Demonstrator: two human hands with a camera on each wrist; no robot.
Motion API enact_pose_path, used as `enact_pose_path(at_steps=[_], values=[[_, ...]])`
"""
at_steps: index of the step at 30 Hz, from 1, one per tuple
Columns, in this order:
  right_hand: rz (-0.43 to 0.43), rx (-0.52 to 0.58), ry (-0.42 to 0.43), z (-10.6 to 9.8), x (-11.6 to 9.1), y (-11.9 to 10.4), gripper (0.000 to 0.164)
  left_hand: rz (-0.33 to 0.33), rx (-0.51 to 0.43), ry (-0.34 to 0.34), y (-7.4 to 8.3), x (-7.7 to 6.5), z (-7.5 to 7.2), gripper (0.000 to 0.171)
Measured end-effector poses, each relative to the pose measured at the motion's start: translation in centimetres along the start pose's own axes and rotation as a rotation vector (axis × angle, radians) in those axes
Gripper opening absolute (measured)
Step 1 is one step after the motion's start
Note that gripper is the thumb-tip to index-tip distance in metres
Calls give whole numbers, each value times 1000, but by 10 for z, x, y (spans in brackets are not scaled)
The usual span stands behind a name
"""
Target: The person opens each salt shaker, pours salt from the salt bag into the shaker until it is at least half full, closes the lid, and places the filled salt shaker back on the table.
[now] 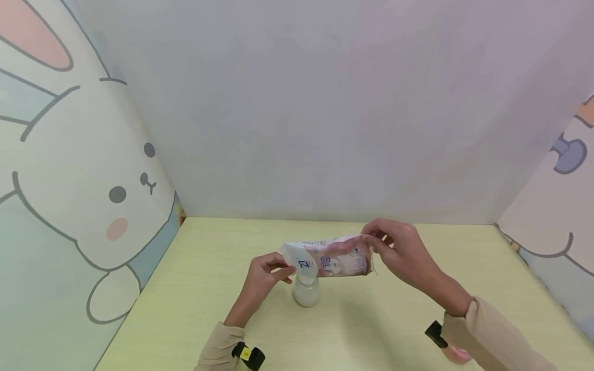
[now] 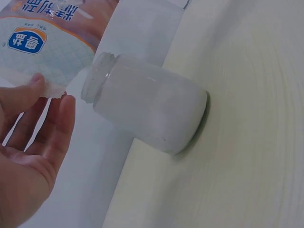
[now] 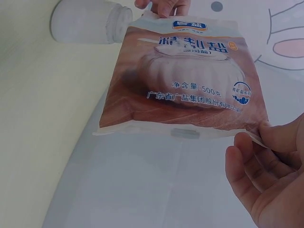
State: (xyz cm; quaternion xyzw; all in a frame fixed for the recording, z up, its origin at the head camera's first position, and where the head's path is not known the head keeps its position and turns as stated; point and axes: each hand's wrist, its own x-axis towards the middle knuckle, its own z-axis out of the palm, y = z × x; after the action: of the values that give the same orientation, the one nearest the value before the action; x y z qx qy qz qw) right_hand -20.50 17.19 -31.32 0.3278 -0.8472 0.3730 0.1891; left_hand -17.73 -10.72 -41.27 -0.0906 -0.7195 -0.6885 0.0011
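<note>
A salt packet [image 1: 331,257], brown and pale blue with printed lettering, is stretched level above the table between both hands. My left hand [image 1: 266,275] pinches a corner at its pale end, thumb against fingers, as the left wrist view also shows. At the other end, my right hand [image 1: 401,250] pinches the upper corner of the packet's sealed edge. Below the pale end a clear jar [image 1: 306,293] stands upright and lidless, its inside white. In the left wrist view the jar's mouth [image 2: 97,78] lies close to the packet's pale end; whether they touch, I cannot tell.
The pale yellow table [image 1: 223,247] meets a plain grey back wall [image 1: 297,113]. Side panels with cartoon animals [image 1: 93,196] flank it. A round pink thing [image 1: 457,354] lies by the right sleeve, partly hidden. Black straps [image 1: 250,355] sit at both wrists.
</note>
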Motion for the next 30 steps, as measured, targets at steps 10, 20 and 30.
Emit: enact_pose_path(at_steps=[10,20,30], values=[[10,-6,-3,0,0,0,16,-1,-17,-1,0,0,0,14],[15,-6,2,0,0,-1,16,11,-9,-8,-1,-1,0,14],[-4,0,5,2,0,0,16,31,-21,-4,-3,0,-1,13]])
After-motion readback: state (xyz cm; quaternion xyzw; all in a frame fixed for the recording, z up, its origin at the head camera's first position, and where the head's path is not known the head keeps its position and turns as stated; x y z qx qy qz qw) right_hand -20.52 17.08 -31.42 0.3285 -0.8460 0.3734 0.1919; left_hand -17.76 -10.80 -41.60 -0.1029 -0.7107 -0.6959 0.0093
